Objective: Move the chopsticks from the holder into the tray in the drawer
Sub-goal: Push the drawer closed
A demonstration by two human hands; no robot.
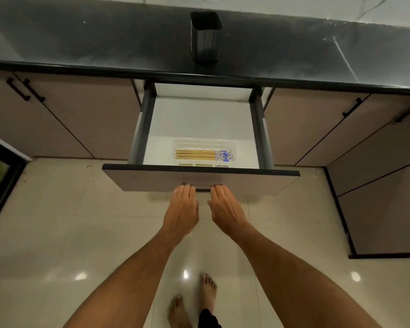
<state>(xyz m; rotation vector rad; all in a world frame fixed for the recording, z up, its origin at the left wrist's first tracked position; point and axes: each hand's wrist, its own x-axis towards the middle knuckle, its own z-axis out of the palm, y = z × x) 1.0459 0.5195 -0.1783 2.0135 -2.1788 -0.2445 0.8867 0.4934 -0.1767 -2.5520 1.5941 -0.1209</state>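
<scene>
**A:** Where do the chopsticks (205,155) stand now?

**B:** They lie flat in the clear tray (232,146), side by side, patterned ends to the right. The tray sits at the front of the open drawer (200,177), just behind the drawer's front panel. The dark holder (206,36) stands upright on the counter (81,43) above, and no chopsticks show above its rim (its inside is too dark to see).

**A:** And the hands?

**B:** Both are flat, fingers straight and together, holding nothing. The left hand (182,210) and the right hand (225,210) sit side by side, fingertips up against the lower edge of the drawer front, either side of the handle (202,189).

**A:** So the moving looks done?

**B:** I judge so. The step in hand seems to be pushing the drawer shut.

**A:** How should that go?

**B:** Push evenly with both hands so the front stays square to the dark side rails (142,124) and does not bind. Go slowly, since a hard shove could slide the tray back or jolt the chopsticks out of line. Keep the fingers flat on the face, away from the top edge, so nothing is pinched under the counter's lip.
</scene>
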